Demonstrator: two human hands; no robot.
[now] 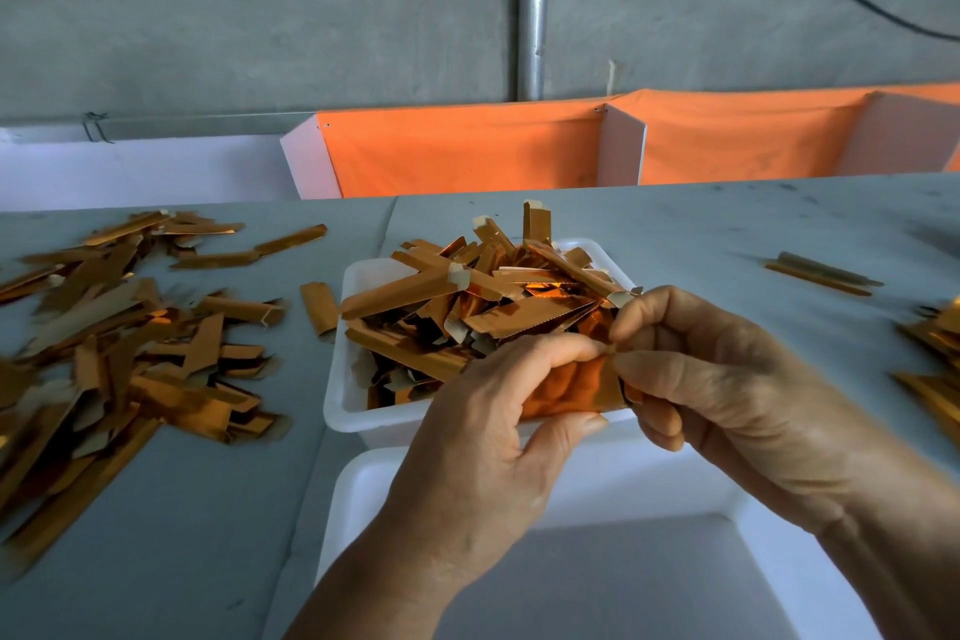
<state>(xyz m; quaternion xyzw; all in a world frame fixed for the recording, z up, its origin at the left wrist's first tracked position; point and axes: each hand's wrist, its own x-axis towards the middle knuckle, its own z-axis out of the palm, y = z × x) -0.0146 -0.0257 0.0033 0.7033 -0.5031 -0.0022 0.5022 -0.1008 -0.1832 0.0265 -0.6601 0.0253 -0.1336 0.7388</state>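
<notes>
Bare concrete walls stand behind a grey worktop, where a loose pile of flat foil strips lies at the left. Over the near rim of the filled white tray, the left hand grips a gold foil piece while the right hand pinches its edge. It looks like mid-fold; next comes creasing firmly, then dropping it in.

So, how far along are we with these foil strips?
Looks partway. Done, seemingly: the white tray is heaped with foil pieces. In hand: the left hand and right hand pinch one foil strip at that tray's near edge. Left: a large loose pile lies on the table to the left, so probably plenty remains.
</notes>
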